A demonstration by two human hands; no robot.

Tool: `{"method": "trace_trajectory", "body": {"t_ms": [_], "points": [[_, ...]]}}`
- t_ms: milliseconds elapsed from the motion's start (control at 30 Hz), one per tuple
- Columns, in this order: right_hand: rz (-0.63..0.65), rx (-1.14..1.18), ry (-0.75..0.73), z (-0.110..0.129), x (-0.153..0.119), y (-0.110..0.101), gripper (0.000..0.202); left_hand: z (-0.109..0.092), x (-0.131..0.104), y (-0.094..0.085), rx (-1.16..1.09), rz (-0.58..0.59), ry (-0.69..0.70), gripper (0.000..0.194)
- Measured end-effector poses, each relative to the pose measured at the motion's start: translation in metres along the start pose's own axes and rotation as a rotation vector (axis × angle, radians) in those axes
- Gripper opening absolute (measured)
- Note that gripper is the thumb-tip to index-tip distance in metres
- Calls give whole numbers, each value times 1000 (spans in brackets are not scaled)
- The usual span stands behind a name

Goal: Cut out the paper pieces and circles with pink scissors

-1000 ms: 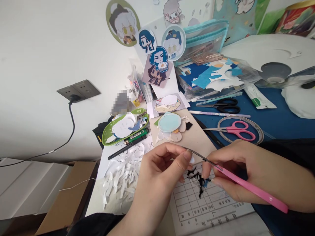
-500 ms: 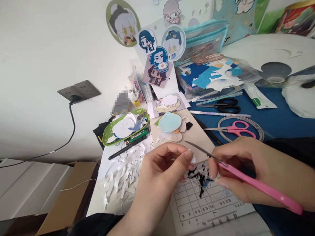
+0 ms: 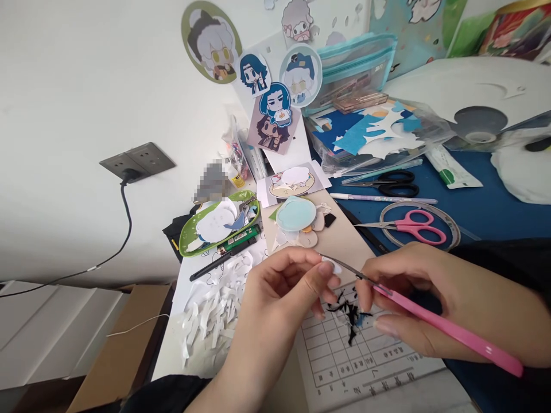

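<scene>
Between thumb and fingertips, my left hand (image 3: 288,292) pinches a small white paper piece (image 3: 332,264), mostly hidden by the fingers. My right hand (image 3: 430,298) holds pink-handled tweezers or scissors (image 3: 456,327); the curved metal tip touches the paper piece at my left thumb. Below both hands, black scraps (image 3: 352,315) lie on a printed form sheet (image 3: 331,355). White paper strips (image 3: 210,315) are heaped to the left of my left hand. Just beyond the hands, a light blue paper oval (image 3: 296,213) rests on other cutouts.
A green tray (image 3: 187,244) of cutouts stands at the left, beside a black pen (image 3: 215,265). Pink scissors (image 3: 417,226), a tape roll (image 3: 451,229) and black scissors (image 3: 396,183) lie at the right. A wall socket (image 3: 138,160) is far left.
The pink tool has moved slightly left, so its metal tip now meets the white piece at my left fingertips. More of that piece shows. The view has shifted slightly.
</scene>
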State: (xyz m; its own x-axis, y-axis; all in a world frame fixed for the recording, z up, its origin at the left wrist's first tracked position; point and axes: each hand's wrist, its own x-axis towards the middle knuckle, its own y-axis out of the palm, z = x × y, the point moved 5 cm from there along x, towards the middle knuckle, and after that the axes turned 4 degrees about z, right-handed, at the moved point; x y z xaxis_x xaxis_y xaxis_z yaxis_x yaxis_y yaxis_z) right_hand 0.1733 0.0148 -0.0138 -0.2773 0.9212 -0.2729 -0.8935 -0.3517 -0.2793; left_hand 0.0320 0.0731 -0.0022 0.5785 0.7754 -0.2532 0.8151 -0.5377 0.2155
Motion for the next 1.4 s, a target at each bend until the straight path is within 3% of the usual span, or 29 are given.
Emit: {"method": "trace_trajectory", "body": {"t_ms": [1067, 1400], "points": [[126, -6, 49, -1, 2, -2, 15, 2, -2, -3, 12, 50, -66, 15], [88, -71, 56, -5, 3, -4, 13, 2, 0, -2, 33, 61, -75, 13]]}}
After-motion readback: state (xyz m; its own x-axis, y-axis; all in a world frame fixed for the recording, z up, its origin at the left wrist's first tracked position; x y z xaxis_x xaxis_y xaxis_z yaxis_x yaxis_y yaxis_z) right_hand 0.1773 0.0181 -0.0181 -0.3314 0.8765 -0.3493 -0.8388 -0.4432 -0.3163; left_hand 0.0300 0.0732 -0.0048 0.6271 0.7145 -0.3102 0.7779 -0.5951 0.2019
